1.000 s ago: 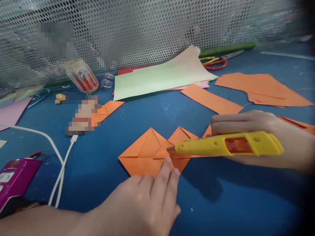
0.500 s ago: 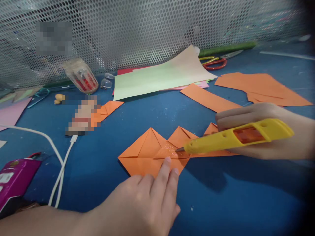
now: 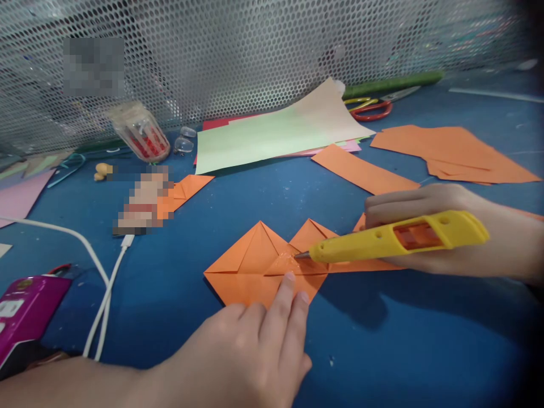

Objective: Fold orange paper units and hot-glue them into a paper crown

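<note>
A folded orange paper piece (image 3: 255, 263) lies on the blue table (image 3: 403, 340). My left hand (image 3: 250, 345) presses its near edge with two outstretched fingertips; the other fingers are curled. My right hand (image 3: 459, 238) is closed round a yellow pen-shaped glue gun (image 3: 391, 241). The gun's metal tip touches a shiny wet patch of glue (image 3: 287, 260) in the middle of the paper, just beyond my left fingertips. A second folded orange piece (image 3: 314, 232) lies joined at the right, partly under the gun.
Orange paper strips (image 3: 365, 173) and sheets (image 3: 454, 150) lie at the right, a pale green sheet (image 3: 276, 133) and scissors (image 3: 372, 107) behind. A clear jar (image 3: 140, 133), white cables (image 3: 106, 283) and a magenta device (image 3: 25, 309) sit at the left. A perforated metal screen (image 3: 255, 51) backs the table.
The glue gun's tip drew back to the right, leaving shiny glue on the paper, then returned left to the glue patch. My left hand has stayed put.
</note>
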Available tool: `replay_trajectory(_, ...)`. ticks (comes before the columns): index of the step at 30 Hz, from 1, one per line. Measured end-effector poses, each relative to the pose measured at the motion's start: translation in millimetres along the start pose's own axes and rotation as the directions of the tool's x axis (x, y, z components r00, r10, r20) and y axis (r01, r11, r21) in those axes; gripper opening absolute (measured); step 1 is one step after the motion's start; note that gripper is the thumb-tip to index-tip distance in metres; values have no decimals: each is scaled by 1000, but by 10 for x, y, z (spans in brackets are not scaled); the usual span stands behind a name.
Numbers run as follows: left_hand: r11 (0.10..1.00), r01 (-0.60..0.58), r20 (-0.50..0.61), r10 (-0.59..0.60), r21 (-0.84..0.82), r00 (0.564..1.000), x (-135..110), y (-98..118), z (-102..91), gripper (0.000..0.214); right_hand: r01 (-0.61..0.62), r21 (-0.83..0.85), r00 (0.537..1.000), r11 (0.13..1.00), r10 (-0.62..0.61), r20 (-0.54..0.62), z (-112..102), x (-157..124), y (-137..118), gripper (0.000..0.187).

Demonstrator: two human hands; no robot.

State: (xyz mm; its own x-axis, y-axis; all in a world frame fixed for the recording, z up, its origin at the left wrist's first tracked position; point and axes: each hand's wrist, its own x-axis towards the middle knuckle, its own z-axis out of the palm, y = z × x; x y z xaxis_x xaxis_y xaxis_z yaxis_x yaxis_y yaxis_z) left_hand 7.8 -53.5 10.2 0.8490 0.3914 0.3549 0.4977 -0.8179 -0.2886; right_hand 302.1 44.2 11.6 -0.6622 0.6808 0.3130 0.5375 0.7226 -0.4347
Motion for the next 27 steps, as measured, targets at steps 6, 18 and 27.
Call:
replay_trajectory(6,1000,-7,1,7,8,1000,5,-10,-10,51,193,-22,980,981,-194,-32,-15,64,4,24)
replay_trajectory(18,1000,-13,10,13,15,1000,0,5,-1,51,81,16,996,997,-82,47,9,-25,75,19)
replay_trajectory(27,1000,-12,9,12,12,1000,-10,6,-12,50,140,68,989,988,-143,41,41,3,-12,22)
